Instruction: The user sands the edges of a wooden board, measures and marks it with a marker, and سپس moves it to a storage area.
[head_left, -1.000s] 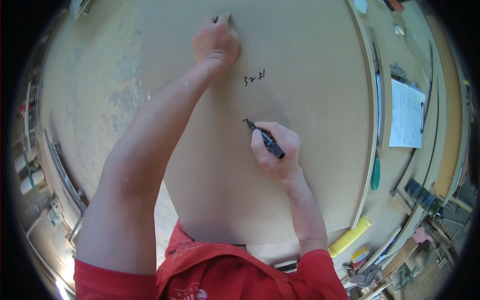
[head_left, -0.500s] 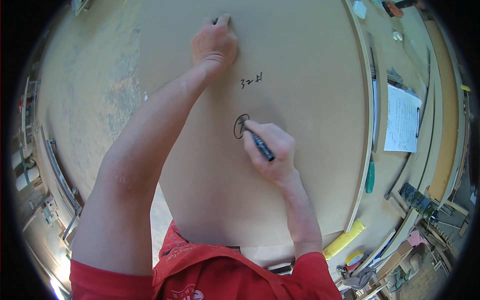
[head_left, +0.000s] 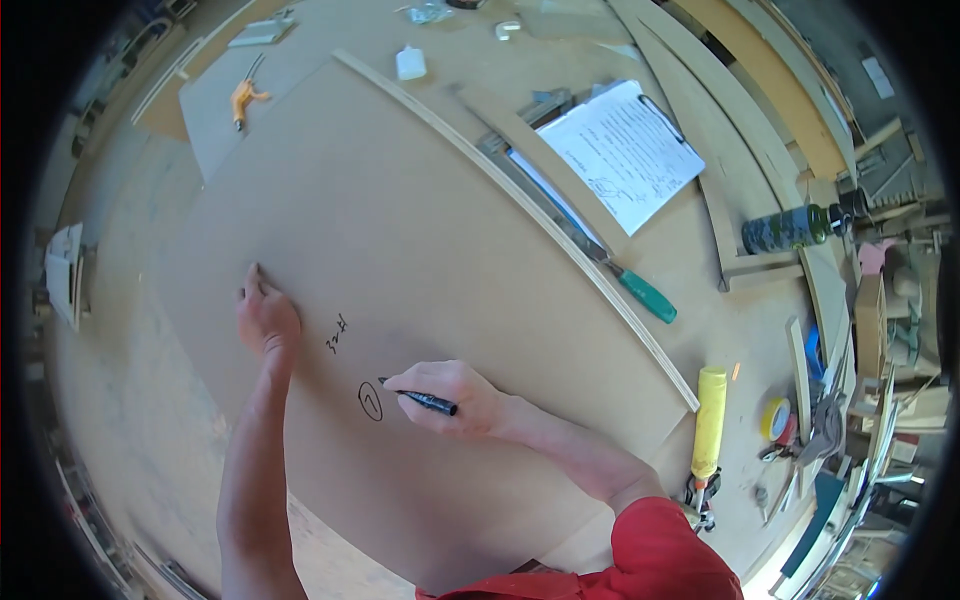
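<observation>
Black marker [head_left: 432,404], head view: gripped in closed right hand [head_left: 462,388], tip just beside circled mark [head_left: 371,402] on board [head_left: 400,220]. Left hand [head_left: 269,318]: on board, index finger extended, others partly curled; cannot tell whether gripping anything. Green-handled tool [head_left: 647,296]: on table [head_left: 755,320], beside board's right edge.

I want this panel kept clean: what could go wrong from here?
The right hand holds the marker with its tip close to the circled mark, so a slip might leave a stray line on the panel. If that mark is wet, a brush of the hand could smear it.
</observation>
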